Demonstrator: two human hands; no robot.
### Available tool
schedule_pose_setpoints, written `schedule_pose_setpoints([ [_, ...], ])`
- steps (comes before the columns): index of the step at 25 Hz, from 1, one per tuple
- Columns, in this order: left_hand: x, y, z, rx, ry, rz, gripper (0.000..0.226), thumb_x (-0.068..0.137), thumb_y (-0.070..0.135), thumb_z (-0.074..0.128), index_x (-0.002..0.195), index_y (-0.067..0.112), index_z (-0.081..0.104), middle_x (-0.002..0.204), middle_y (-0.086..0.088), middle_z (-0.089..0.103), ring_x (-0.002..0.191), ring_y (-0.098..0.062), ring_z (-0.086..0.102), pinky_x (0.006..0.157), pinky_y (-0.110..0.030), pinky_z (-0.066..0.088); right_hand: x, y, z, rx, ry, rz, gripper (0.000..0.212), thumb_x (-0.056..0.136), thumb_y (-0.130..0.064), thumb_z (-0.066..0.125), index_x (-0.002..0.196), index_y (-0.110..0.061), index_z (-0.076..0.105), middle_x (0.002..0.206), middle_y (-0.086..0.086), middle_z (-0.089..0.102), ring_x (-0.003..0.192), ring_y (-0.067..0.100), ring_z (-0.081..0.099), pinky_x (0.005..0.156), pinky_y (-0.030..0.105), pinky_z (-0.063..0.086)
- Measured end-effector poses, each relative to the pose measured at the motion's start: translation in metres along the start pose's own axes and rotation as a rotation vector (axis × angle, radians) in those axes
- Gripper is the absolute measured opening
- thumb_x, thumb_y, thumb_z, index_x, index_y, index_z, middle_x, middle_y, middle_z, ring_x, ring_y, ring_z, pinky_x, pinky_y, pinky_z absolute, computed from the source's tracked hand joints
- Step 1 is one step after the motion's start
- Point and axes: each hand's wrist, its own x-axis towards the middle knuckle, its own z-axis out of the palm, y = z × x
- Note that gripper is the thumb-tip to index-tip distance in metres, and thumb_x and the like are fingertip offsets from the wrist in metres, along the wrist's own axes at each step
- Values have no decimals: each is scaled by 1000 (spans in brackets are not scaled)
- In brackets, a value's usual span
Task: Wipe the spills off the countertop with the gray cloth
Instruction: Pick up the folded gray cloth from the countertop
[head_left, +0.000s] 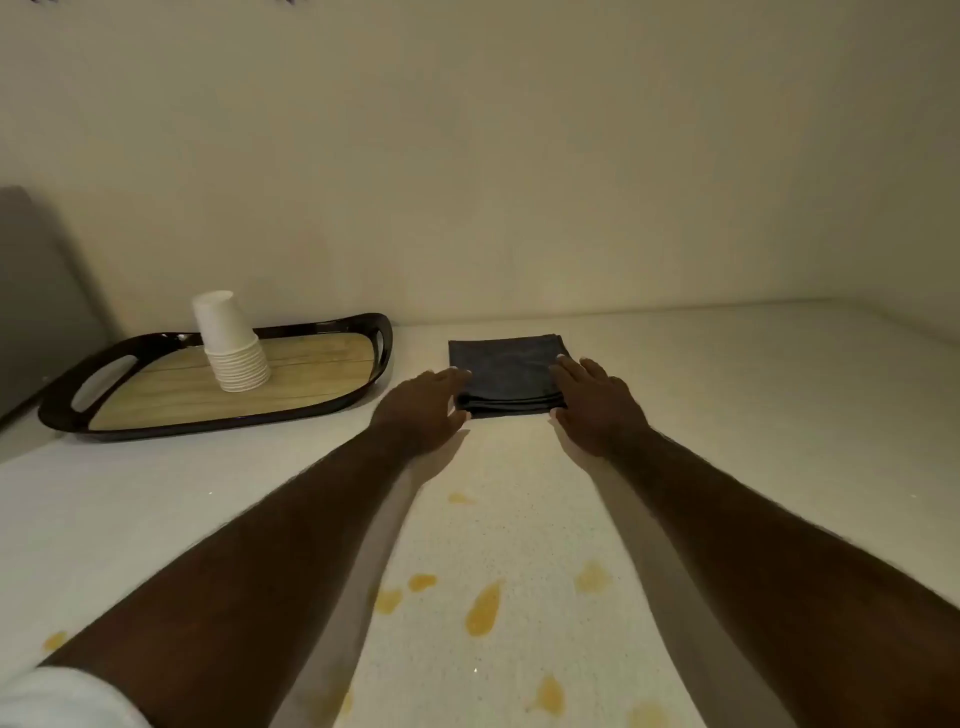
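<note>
A folded gray cloth (506, 371) lies flat on the pale speckled countertop (753, 395), near the back wall. My left hand (423, 410) rests at the cloth's left edge, fingertips touching its near left corner. My right hand (597, 402) lies against the cloth's right edge, fingers spread over the corner. Neither hand has lifted it. Several orange-yellow spills (483, 608) dot the counter closer to me, between and beside my forearms; one small spill (460, 499) sits just behind the hands.
A dark oval tray (374, 374) with a wood-pattern floor stands at the left, holding an upside-down stack of white paper cups (231, 343). A grey panel (36, 291) rises at the far left. The wall runs right behind the cloth.
</note>
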Motion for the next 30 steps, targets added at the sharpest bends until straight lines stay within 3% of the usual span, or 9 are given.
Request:
schedule_pose_setpoints([
  [4, 16, 4, 18, -24, -32, -34, 51, 94, 23, 50, 143, 24, 39, 146, -9, 48, 126, -29, 50, 102, -41, 42, 13, 4, 7, 90, -58, 0, 41, 97, -13, 47, 138, -11, 42, 158, 6, 29, 142, 33, 25, 106, 49, 41],
  [9, 27, 3, 30, 17, -11, -60, 37, 93, 17, 46, 128, 25, 53, 119, -13, 64, 103, -29, 61, 80, -36, 48, 19, 11, 14, 102, -53, 27, 24, 95, -8, 44, 112, -6, 61, 118, 17, 62, 110, 33, 55, 86, 36, 47],
  [15, 29, 9, 39, 33, 78, -76, 22, 94, 15, 50, 102, 15, 70, 100, -13, 69, 88, -27, 63, 71, -33, 47, 25, 15, 16, 96, -26, 71, 28, 93, -2, 46, 110, -4, 67, 112, 18, 67, 103, 31, 61, 85, 32, 47],
  [19, 22, 9, 34, 138, 130, -40, 20, 92, 17, 55, 106, 17, 69, 100, -9, 71, 90, -27, 64, 77, -35, 47, 18, 13, 19, 113, 31, 55, 18, 93, -2, 44, 99, -5, 60, 102, 17, 64, 97, 30, 57, 69, 33, 39],
  [24, 22, 16, 16, -301, 245, -179, 22, 93, 11, 47, 98, 3, 67, 94, -13, 67, 88, -26, 60, 76, -35, 45, 13, 7, 7, 417, 198, 37, 20, 92, 3, 45, 103, 2, 62, 102, 23, 63, 94, 34, 56, 77, 37, 40],
  [26, 20, 19, 11, -413, 245, -240, 30, 91, 19, 49, 80, -1, 70, 78, -12, 67, 74, -25, 60, 72, -35, 45, 12, 6, -3, 478, 213, 56, 17, 87, 2, 53, 74, 0, 64, 71, 17, 62, 73, 31, 56, 69, 36, 40],
  [27, 19, 19, 10, -456, 234, -269, 37, 90, 24, 50, 72, -2, 69, 71, -12, 67, 68, -24, 61, 70, -35, 46, 11, 7, -5, 485, 216, 100, 27, 85, -2, 55, 58, -5, 55, 55, 8, 52, 59, 25, 49, 62, 34, 36],
  [29, 14, 19, 11, -532, 197, -348, 46, 87, 36, 61, 62, -3, 65, 64, -14, 65, 62, -25, 61, 69, -37, 48, 7, 12, -7, 527, 215, 218, 39, 83, -12, 60, 49, -12, 42, 49, 0, 39, 50, 14, 37, 59, 32, 31],
  [30, 11, 19, 11, -562, 174, -401, 45, 81, 40, 69, 61, 1, 61, 64, -14, 64, 63, -25, 61, 69, -39, 50, 6, 15, -7, 551, 214, 287, 33, 82, -18, 64, 54, -12, 48, 56, 1, 46, 54, 14, 41, 61, 30, 33],
])
